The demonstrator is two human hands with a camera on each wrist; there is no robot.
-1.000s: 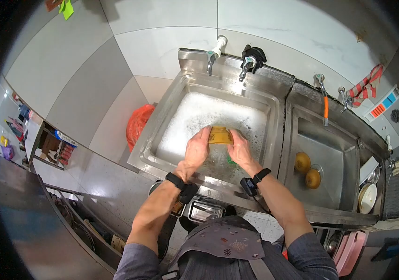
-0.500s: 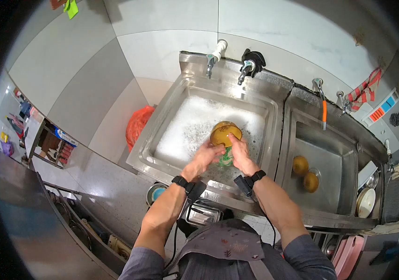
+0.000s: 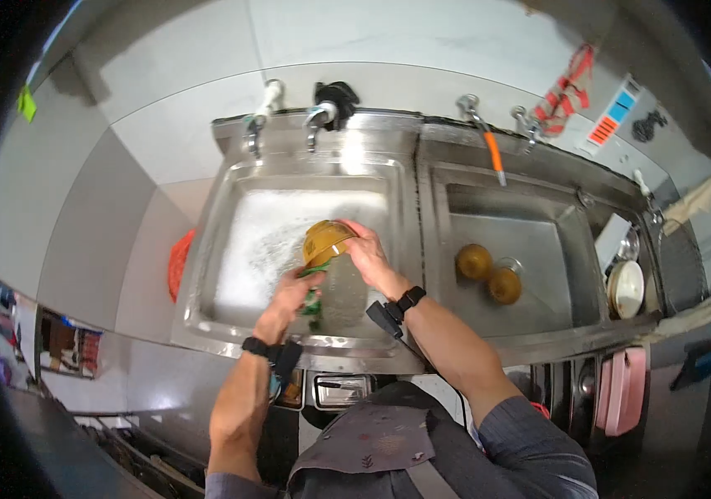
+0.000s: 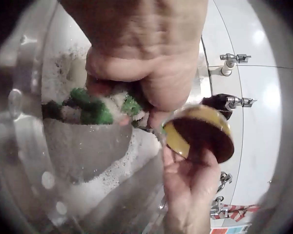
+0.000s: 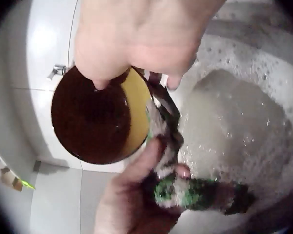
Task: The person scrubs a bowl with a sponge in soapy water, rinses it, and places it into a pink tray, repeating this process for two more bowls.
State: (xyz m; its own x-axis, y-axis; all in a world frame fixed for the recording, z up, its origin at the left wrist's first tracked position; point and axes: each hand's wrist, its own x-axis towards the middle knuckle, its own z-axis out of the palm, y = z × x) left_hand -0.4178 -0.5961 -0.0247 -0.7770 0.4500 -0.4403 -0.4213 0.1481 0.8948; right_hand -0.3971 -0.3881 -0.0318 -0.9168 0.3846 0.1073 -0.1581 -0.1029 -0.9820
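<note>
A yellow-brown bowl point(image 3: 324, 242) is held tilted above the soapy water of the left basin. My right hand point(image 3: 369, 259) grips its rim, fingers outside and thumb inside; the dark inside of the bowl point(image 5: 90, 117) shows in the right wrist view. My left hand point(image 3: 292, 293) holds a green and whitish scrubbing cloth point(image 3: 312, 306), which touches the bowl's edge. In the left wrist view, the cloth point(image 4: 90, 107) hangs wet from the curled fingers beside the bowl point(image 4: 200, 132).
Two similar bowls point(image 3: 473, 261) sit in the right basin point(image 3: 538, 324). White dishes point(image 3: 626, 289) stand at the far right. Several taps point(image 3: 319, 121) line the back edge, one with an orange hose end point(image 3: 492, 151). A red bag point(image 3: 179, 264) lies left of the sink.
The bowl has been turned and tilted, and the left hand has gone from its side to the green cloth. The head view has shifted, with the sinks now further left.
</note>
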